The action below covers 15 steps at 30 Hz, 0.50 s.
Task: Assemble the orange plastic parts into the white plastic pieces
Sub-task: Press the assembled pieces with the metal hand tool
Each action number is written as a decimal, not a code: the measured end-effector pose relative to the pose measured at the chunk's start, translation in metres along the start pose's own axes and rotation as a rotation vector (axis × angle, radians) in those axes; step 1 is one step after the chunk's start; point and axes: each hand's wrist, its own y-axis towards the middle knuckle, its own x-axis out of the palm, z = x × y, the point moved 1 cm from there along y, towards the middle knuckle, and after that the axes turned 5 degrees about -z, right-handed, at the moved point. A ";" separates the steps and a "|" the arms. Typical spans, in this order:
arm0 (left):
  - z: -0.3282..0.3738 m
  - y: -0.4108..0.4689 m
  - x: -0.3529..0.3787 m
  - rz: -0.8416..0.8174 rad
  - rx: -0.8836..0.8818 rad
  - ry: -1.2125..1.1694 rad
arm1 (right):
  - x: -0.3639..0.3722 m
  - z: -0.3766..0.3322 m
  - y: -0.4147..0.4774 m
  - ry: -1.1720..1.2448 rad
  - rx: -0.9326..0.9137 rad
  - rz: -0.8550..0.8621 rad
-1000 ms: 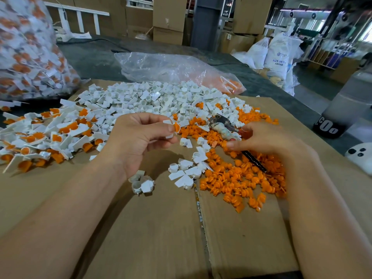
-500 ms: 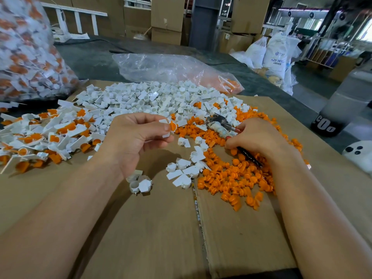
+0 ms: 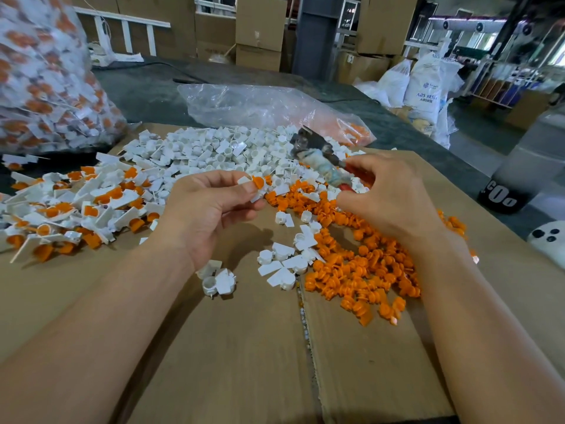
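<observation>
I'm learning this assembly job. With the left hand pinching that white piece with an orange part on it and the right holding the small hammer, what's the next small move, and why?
Probably bring the hammer in the right hand down for a light tap on the orange part. It sits on the white piece pinched in the left hand, and the hammer head is raised just beside it.

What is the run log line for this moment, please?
left hand: holds white piece with orange part | right hand: holds small hammer

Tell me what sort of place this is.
Probably a factory or warehouse packing floor: stacked cardboard boxes behind the bench, white resin sacks on the floor, and heaps of white plastic pieces and orange plastic parts on cardboard.
</observation>
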 end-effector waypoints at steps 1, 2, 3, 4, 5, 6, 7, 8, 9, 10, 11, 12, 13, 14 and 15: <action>-0.001 0.001 0.000 0.002 0.003 0.003 | 0.001 -0.003 -0.001 0.002 -0.029 -0.005; -0.001 0.001 0.000 0.010 0.008 0.006 | 0.001 -0.006 -0.001 0.011 -0.057 -0.011; -0.001 0.001 -0.001 0.018 0.017 0.010 | 0.002 -0.010 -0.002 0.017 -0.083 -0.020; -0.001 0.002 -0.001 0.026 0.028 0.014 | 0.002 -0.013 -0.003 0.014 -0.105 -0.030; -0.001 0.002 -0.001 0.033 0.041 0.022 | 0.003 -0.015 -0.004 0.005 -0.122 -0.035; -0.001 0.002 -0.001 0.037 0.052 0.030 | 0.004 -0.016 -0.004 0.002 -0.134 -0.037; -0.002 0.003 -0.002 0.038 0.065 0.036 | 0.005 -0.017 -0.004 0.007 -0.141 -0.035; -0.002 0.003 -0.002 0.037 0.076 0.036 | 0.006 -0.018 -0.003 0.010 -0.146 -0.037; -0.002 0.004 -0.002 0.036 0.091 0.036 | 0.007 -0.019 -0.003 0.004 -0.153 -0.043; -0.002 0.004 -0.002 0.035 0.107 0.035 | 0.008 -0.020 -0.003 -0.008 -0.162 -0.056; -0.002 0.005 -0.002 0.037 0.124 0.033 | 0.010 -0.020 -0.003 -0.021 -0.172 -0.072; -0.002 0.005 -0.001 0.038 0.140 0.027 | 0.012 -0.021 -0.003 -0.031 -0.182 -0.089; -0.002 0.005 -0.001 0.040 0.155 0.021 | 0.013 -0.021 -0.003 -0.037 -0.193 -0.107; -0.002 0.005 -0.001 0.043 0.169 0.015 | 0.015 -0.022 -0.003 -0.042 -0.206 -0.126; -0.001 0.005 -0.001 0.046 0.182 0.011 | 0.017 -0.022 -0.003 -0.047 -0.219 -0.144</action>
